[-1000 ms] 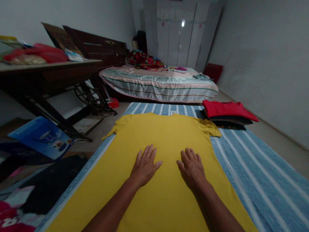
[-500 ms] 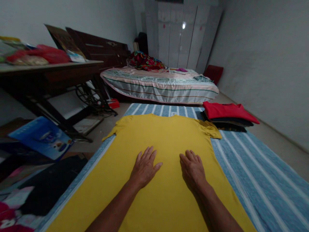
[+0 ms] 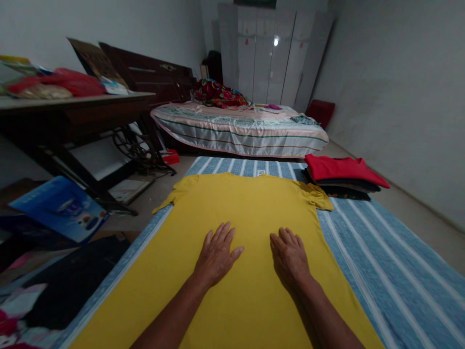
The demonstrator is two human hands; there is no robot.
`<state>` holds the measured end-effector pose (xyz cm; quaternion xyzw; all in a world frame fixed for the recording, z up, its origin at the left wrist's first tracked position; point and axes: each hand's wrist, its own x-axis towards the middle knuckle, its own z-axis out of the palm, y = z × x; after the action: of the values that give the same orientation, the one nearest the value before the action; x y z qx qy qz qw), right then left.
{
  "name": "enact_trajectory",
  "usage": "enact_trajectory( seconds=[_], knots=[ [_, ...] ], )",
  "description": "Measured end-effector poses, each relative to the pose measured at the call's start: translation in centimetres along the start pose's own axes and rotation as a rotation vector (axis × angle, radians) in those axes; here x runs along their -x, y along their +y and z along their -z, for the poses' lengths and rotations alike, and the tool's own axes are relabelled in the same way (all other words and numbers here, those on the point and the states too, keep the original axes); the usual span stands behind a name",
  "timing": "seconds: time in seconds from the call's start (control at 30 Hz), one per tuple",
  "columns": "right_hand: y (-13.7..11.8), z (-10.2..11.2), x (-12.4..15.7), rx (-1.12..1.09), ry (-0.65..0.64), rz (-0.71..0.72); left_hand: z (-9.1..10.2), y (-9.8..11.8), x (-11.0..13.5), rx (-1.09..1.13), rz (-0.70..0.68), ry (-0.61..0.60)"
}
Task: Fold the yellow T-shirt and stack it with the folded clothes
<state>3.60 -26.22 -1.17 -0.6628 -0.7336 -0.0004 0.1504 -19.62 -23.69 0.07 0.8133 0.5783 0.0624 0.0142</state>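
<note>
A yellow T-shirt lies spread flat on a blue striped mat, its sleeves pointing left and right at the far end. My left hand rests palm down on the shirt's middle, fingers stretched out. Beside it, my right hand also lies flat on the cloth with fingers extended. Neither hand holds anything.
A stack of folded clothes with a red one on top sits at the mat's far right corner. A mattress lies beyond. A dark table stands at left, with a blue box and dark clothes on the floor.
Both hands have slid slightly toward me over the shirt, and the right one moved a little closer to the left. The shirt lies as before.
</note>
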Motion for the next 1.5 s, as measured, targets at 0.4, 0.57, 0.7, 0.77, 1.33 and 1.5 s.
enact_trajectory(
  seconds=[0.4,0.57,0.7,0.77,1.33,1.5],
  knots=[
    [-0.2,0.1,0.1,0.022,0.006,-0.002,0.1,0.0,0.2,0.001,-0.011,0.012],
    [0.1,-0.5,0.2,0.031,0.004,-0.012,0.0,0.0,0.4,-0.011,-0.012,0.005],
    [0.1,-0.8,0.3,0.036,0.011,-0.007,0.1,0.0,0.4,-0.012,-0.009,0.007],
    [0.2,-0.8,0.2,0.04,0.012,-0.003,0.2,0.0,0.4,-0.011,-0.012,0.005],
    [0.0,-0.5,0.4,0.059,0.048,0.021,1.1,0.6,0.6,0.008,0.018,-0.056],
    [0.1,-0.6,0.5,0.068,0.082,0.03,1.2,0.7,0.6,0.01,0.031,-0.073]
  ],
)
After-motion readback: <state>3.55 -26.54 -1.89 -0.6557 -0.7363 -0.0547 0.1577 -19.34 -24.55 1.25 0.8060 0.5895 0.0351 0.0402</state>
